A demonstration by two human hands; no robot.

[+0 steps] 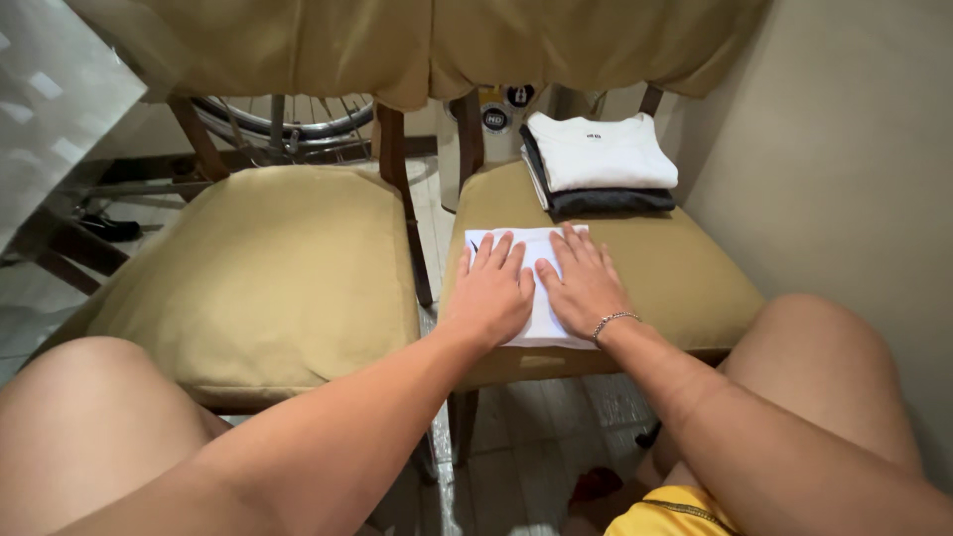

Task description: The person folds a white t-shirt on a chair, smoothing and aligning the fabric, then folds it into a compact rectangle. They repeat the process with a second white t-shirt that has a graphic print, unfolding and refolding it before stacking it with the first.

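A small white folded cloth lies on the tan seat cushion of the right-hand chair. My left hand rests flat on the cloth's left part, fingers spread. Beside it, my right hand presses flat on the cloth's right part; a thin bracelet circles its wrist. Both palms face down and neither grips anything. Behind the cloth, at the seat's back, sits a stack of folded garments: a white one on top, a dark one beneath.
A second chair with a tan cushion stands to the left, separated by a narrow gap. A bicycle wheel shows behind it. A beige wall runs along the right. My bare knees frame the bottom corners above tiled floor.
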